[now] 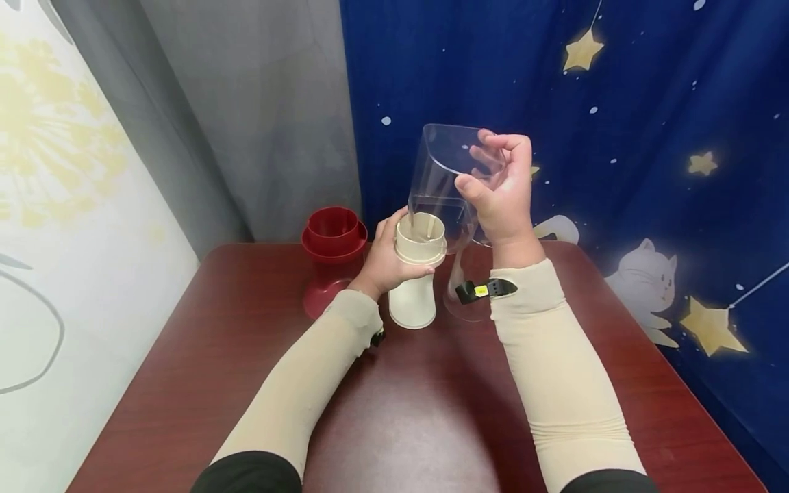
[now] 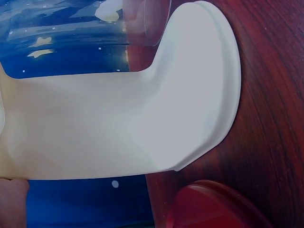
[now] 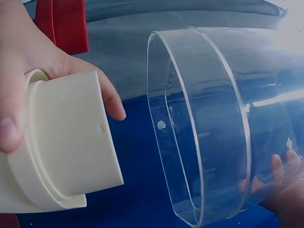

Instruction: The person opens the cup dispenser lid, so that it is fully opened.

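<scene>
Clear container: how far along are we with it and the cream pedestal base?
Done: the left hand grips the cream pedestal base, its collar uncovered. In hand: the right hand holds the clear container, its open end facing that collar, with a gap between them. Left, probably: joining these two; the red pedestal base also has nothing fitted on it.

The left hand (image 2: 13, 203) touches a white flared pedestal (image 2: 99, 126), between a clear plastic vessel (image 2: 85, 26) and a red rounded part (image 2: 209, 206).
</scene>
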The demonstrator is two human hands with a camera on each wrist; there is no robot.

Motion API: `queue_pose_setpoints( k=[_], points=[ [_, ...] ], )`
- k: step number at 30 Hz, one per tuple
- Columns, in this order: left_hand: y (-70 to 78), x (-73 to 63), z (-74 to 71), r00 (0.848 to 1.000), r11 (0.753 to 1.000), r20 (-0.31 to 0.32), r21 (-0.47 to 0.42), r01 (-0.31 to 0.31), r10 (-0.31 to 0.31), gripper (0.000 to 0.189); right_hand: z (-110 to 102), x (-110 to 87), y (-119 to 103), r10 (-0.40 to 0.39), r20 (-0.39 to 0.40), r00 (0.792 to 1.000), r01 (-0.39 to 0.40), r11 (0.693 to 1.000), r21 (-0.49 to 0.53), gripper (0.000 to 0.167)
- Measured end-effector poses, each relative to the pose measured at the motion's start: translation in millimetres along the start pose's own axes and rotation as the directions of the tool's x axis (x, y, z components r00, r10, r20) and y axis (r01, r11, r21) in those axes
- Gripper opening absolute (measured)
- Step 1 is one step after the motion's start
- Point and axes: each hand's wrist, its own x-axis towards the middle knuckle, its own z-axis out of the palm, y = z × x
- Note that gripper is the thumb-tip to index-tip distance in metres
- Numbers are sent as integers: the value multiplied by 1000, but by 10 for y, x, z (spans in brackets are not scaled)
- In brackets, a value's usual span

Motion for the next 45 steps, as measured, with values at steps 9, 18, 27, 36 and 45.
queue_pose_setpoints(
  k=[9, 18, 27, 36, 45],
  points=[
    [-6, -6, 16, 1000, 1000, -17, -13, 2, -3, 124, -79, -115, -94, 5, -18, 1000, -4, 999, 41, 99],
    [-44, 12, 33, 998, 999, -43, -5, -36, 36, 115, -154, -236, -208, 20, -11, 1000, -19, 996, 86, 97],
    [-90, 14, 43, 996, 998, -58, -4, -66, 66, 112, -218, -396, -236, 29, -27, 999, -24, 989, 149, 96],
    [-90, -13, 67, 995, 998, -65, 8, -70, 70, 110, -402, -583, -264, 52, -13, 999, -48, 975, 219, 93],
    [-80, -20, 82, 994, 997, -77, -3, -83, 82, 109, -600, -769, -249, 11, 70, 998, -33, 947, 320, 73]
  ],
)
